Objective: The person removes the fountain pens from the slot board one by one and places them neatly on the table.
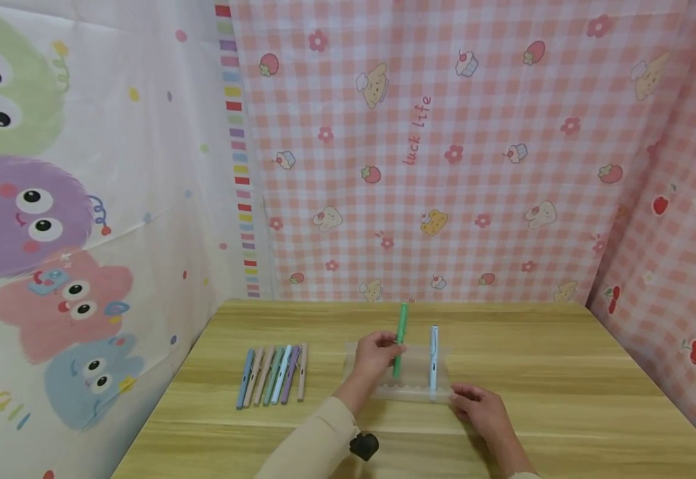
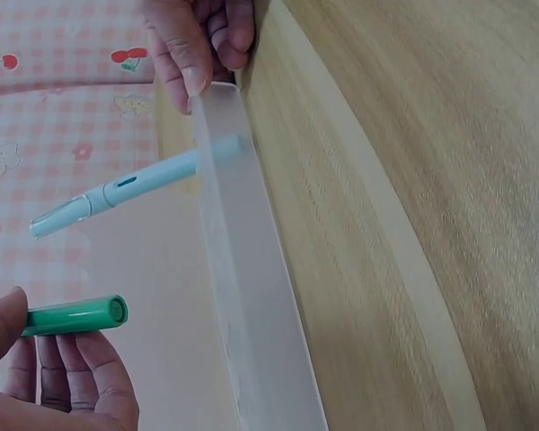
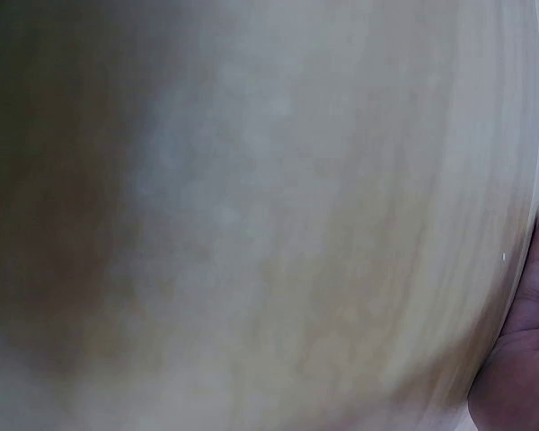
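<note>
My left hand (image 1: 374, 364) pinches a green pen (image 1: 402, 324) between thumb and fingers, holding it roughly upright above a translucent plastic pouch (image 2: 256, 260). The pen's round end faces the pouch's folded strip in the left wrist view. To its right, a light blue pen (image 1: 434, 356) stands with its lower end tucked behind that strip. At the pouch's lower right corner, my right hand (image 1: 484, 411) grips the edge with thumb and fingers. Only part of the right hand (image 3: 521, 368) shows in the right wrist view, which is mostly blurred tabletop.
Several pens (image 1: 272, 376) in blue, pinkish, green and purple lie side by side on the wooden table (image 1: 204, 439), left of the pouch. Patterned cloths hang behind the table and at both sides. A black object (image 1: 364, 446) sits at my left wrist.
</note>
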`<state>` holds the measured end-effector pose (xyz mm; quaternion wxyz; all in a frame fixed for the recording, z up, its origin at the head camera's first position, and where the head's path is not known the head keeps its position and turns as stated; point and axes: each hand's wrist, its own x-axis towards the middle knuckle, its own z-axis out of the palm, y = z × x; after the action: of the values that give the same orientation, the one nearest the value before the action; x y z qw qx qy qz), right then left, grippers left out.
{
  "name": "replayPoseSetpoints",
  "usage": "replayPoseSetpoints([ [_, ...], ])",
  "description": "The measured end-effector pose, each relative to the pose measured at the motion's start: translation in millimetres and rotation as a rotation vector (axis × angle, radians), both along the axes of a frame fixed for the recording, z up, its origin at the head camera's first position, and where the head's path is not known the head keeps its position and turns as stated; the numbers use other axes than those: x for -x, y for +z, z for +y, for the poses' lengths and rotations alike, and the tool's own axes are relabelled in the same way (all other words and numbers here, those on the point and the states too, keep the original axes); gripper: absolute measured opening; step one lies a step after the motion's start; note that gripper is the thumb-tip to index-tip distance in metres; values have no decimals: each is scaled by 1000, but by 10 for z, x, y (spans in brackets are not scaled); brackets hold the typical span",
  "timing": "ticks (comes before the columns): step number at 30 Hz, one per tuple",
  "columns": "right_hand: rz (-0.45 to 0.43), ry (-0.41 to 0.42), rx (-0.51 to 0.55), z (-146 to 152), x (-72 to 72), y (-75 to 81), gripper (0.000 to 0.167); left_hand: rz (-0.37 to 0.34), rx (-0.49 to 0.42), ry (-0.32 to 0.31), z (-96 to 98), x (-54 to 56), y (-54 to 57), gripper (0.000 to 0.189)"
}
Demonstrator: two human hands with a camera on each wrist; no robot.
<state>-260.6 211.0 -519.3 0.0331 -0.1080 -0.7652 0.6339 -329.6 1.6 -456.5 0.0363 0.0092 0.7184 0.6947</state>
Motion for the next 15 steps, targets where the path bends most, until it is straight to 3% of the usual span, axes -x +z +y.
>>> replayPoseSetpoints([
  [15, 3, -15, 2, 14, 40, -53, 26, 35, -52, 8, -134, 28, -4, 18],
])
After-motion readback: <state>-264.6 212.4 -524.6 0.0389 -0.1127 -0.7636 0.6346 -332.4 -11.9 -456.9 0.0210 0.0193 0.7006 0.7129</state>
